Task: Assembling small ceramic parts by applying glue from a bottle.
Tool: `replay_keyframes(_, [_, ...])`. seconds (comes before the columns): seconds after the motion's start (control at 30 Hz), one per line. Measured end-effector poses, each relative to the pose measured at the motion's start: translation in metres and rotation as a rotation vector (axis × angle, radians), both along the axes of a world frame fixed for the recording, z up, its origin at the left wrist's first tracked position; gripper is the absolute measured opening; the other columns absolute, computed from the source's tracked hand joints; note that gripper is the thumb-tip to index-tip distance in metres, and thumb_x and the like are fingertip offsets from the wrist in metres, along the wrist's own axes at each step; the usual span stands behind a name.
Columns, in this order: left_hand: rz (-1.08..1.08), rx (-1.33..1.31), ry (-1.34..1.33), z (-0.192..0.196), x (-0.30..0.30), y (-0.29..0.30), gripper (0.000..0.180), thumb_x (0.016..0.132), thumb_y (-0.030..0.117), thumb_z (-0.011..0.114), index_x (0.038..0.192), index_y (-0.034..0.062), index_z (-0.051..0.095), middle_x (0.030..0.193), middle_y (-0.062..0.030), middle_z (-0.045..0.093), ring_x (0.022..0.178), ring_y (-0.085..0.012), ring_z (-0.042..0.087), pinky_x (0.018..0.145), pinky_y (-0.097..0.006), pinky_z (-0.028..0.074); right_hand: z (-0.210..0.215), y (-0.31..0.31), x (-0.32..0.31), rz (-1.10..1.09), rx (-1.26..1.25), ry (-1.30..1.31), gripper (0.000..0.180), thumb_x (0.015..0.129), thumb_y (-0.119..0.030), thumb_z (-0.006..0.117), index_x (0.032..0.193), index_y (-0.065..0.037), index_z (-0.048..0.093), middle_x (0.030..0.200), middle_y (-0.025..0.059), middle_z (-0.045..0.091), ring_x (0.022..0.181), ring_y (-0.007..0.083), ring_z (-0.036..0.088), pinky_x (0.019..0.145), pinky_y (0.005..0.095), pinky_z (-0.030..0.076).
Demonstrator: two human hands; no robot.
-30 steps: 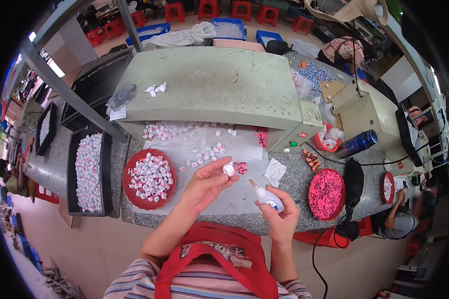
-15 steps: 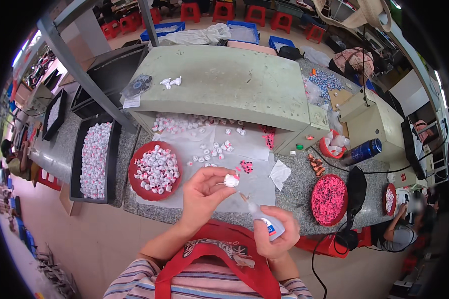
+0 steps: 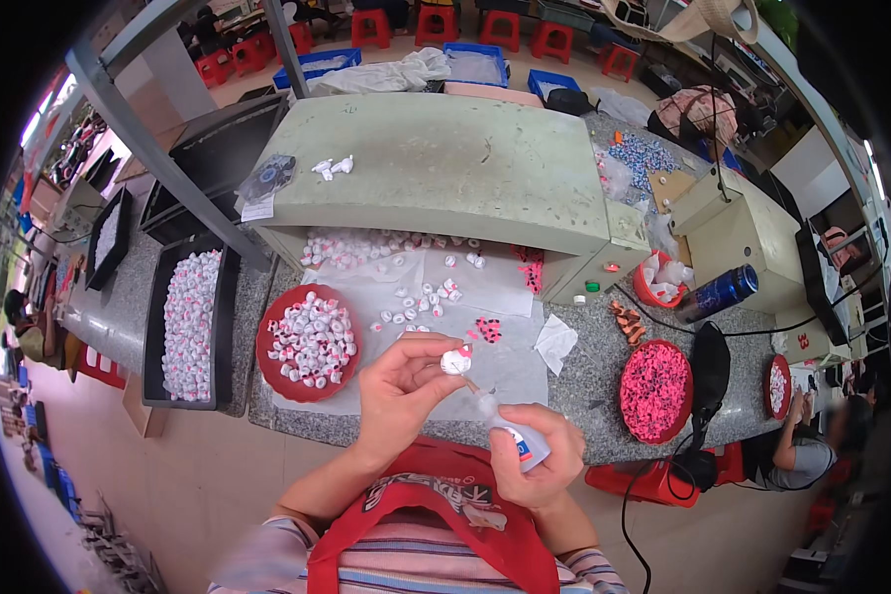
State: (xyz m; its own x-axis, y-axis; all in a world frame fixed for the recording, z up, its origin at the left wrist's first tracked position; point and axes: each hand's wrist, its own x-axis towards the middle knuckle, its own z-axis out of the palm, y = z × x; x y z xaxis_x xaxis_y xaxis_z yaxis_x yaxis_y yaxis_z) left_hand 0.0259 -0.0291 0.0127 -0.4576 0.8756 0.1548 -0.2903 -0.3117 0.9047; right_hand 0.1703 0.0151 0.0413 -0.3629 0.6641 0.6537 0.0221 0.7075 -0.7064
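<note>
Pinched between the fingertips of my left hand (image 3: 398,388) is a small round white piece (image 3: 456,360) with a bit of pink on top. My right hand (image 3: 543,461) is wrapped round a pale squeeze bottle (image 3: 521,442) with a thin nozzle. The nozzle's tip points up and left, close below the white piece; whether they touch I cannot tell. Beyond my hands, several similar white pieces (image 3: 424,304) and a little cluster of pink and black bits (image 3: 487,329) lie on a white sheet (image 3: 366,279). A red bowl (image 3: 270,380) heaped with white-and-pink pieces sits left of my left hand.
A black tray (image 3: 230,327) full of white pieces stands at far left. On the right are a red bowl (image 3: 684,416) of pink bits, a dark blue bottle (image 3: 720,295) and a cable. A pale green box-like hood (image 3: 436,148) overhangs the bench. A co-worker (image 3: 802,450) sits at far right.
My right hand has shifted slightly left and up with the squeeze bottle, bringing its nozzle nearer the white piece. The piece in my left hand is turned a little and shows a different side.
</note>
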Motion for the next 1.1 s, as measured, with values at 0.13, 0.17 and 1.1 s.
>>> replay_keyframes(0.13, [0.003,0.008,0.01,0.001,0.0,0.0,0.031,0.07,-0.016,0.056,0.098,-0.0043,0.05,0.103,-0.0158,0.052,0.098,-0.0255,0.055,0.077,-0.031,0.051,-0.001,0.0,0.001,0.006,-0.019,0.008,0.023,0.063,0.001,0.064,0.085,0.002,0.057,0.064,0.0122,0.059,0.05,0.0199,0.057,0.045,0.0255,0.043])
replay_keyframes(0.17, [0.004,0.004,0.011,0.001,-0.001,0.001,0.03,0.07,-0.016,0.056,0.097,-0.0043,0.05,0.104,-0.0158,0.052,0.098,-0.0256,0.055,0.077,-0.031,0.051,-0.001,0.0,0.002,0.002,-0.037,0.0,0.023,0.063,0.001,0.064,0.085,0.002,0.057,0.064,0.0121,0.059,0.049,0.0199,0.057,0.045,0.0257,0.043])
replay_keyframes(1.1, [-0.024,-0.024,-0.053,0.007,-0.001,0.003,0.03,0.067,-0.018,0.058,0.094,-0.0064,0.05,0.101,-0.0164,0.053,0.099,-0.0269,0.055,0.08,-0.033,0.051,0.007,0.006,0.005,0.037,-0.023,0.01,0.021,0.064,0.0,0.064,0.083,0.001,0.057,0.063,0.0097,0.06,0.046,0.0176,0.055,0.042,0.0247,0.041])
